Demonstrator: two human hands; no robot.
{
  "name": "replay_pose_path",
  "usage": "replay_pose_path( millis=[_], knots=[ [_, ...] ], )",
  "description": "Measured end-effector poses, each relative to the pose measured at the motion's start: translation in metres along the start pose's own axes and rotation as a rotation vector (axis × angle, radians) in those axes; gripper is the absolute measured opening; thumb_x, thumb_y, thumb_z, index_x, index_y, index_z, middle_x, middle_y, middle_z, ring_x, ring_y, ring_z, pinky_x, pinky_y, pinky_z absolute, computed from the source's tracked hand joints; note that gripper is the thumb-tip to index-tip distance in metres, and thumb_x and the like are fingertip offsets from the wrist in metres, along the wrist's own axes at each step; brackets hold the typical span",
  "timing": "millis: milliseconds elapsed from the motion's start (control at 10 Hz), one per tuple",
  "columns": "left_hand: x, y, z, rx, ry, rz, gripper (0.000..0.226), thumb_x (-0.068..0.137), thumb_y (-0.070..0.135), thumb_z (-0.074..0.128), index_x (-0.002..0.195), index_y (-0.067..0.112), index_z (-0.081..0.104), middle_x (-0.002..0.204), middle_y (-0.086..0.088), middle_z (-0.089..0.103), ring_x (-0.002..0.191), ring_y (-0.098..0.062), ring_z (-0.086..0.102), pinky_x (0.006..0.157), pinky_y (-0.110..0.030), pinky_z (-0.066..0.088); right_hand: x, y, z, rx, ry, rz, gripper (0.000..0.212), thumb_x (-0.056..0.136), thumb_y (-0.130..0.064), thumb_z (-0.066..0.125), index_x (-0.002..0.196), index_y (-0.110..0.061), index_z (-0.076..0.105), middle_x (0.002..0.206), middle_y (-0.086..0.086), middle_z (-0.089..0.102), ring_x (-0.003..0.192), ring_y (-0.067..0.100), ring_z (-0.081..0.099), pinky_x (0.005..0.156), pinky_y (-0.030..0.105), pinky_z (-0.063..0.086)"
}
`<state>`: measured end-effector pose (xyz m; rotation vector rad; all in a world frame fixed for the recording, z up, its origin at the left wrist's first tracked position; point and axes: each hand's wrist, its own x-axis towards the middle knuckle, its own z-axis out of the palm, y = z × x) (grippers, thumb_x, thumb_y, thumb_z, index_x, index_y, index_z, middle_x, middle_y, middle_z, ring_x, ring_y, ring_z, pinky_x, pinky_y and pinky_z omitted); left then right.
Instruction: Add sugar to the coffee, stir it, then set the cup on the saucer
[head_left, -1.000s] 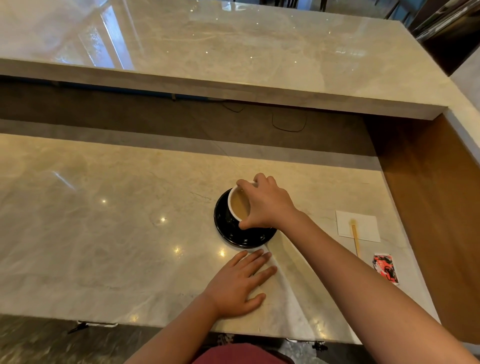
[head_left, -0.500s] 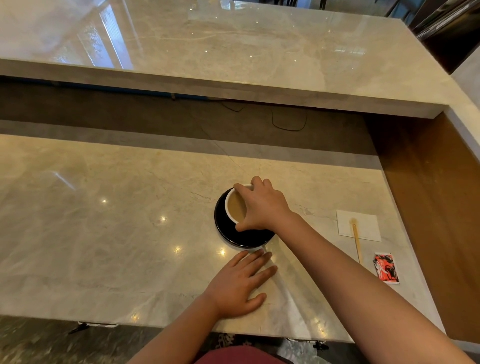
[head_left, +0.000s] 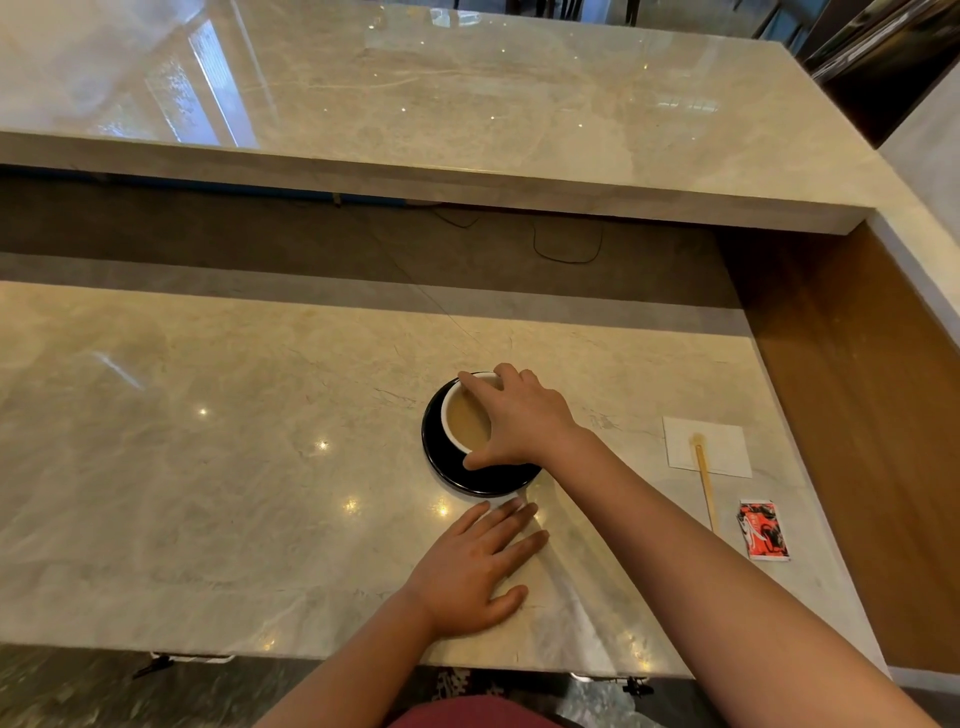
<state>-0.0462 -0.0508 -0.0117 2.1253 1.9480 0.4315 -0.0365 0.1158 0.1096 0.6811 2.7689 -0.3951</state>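
Nearest the camera, the left hand (head_left: 475, 569) is lying flat on the worktop (head_left: 208, 467), palm down and fingers spread, grasping nothing; its fingertips are ending just short of the saucer's near rim.

Beyond it, the right hand (head_left: 519, 423) is reaching in from the right and gripping the cup (head_left: 460, 415) from above, thumb on the near rim and fingers curled over the far rim. The cup is standing upright, its mouth facing straight up and showing pale milky coffee; its handle is hidden under the hand, so which way it points cannot be told. The cup is sitting within the black saucer (head_left: 441, 462), toward the far left of it, and whether its base is fully seated cannot be told.

Judging by this, the last step is in hand: placing the cup on the saucer. The next move seems to call for letting go gently and lifting the fingers straight up, so the rim is not tipped and no coffee slops.

To the right, well apart from the saucer, a wooden stirrer (head_left: 705, 486) is lying with its long axis running near to far, its far end resting on a white napkin (head_left: 722, 441). Just beside its near end, a red sugar packet (head_left: 762, 530) is lying flat.
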Motion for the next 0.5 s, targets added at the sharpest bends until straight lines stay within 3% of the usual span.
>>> replay_pose_path(
  millis=[300,400,500],
  knots=[
    [0.001,0.002,-0.005,0.0,-0.047,-0.002,0.057,0.092,0.044,0.04,0.145,0.026,0.027,0.154,-0.006,0.021,0.141,-0.018,0.004,0.111,-0.048,0.001,-0.006,0.002,0.0,0.046,0.027,0.009,0.1,0.062,-0.06,0.07,0.14,-0.031,0.016,0.145,0.012,0.028,0.129,0.033,0.029,0.097,0.05,0.036],
    [0.002,0.002,-0.006,-0.02,-0.074,-0.02,0.058,0.092,0.045,0.037,0.145,0.026,0.025,0.155,-0.004,0.015,0.141,-0.016,-0.002,0.112,-0.043,-0.004,-0.012,0.009,-0.002,0.073,0.052,0.033,0.092,0.067,-0.06,0.065,0.14,-0.03,0.017,0.146,0.013,0.029,0.13,0.033,0.029,0.097,0.049,0.036],
    [0.003,0.007,-0.009,-0.068,-0.124,-0.069,0.06,0.089,0.047,0.037,0.145,0.028,0.024,0.156,-0.002,0.011,0.141,-0.015,-0.001,0.113,-0.038,-0.001,-0.029,0.025,0.003,0.108,0.178,0.14,0.067,0.083,-0.053,0.051,0.138,-0.027,0.024,0.14,0.014,0.038,0.125,0.034,0.037,0.092,0.048,0.04]
  ],
)
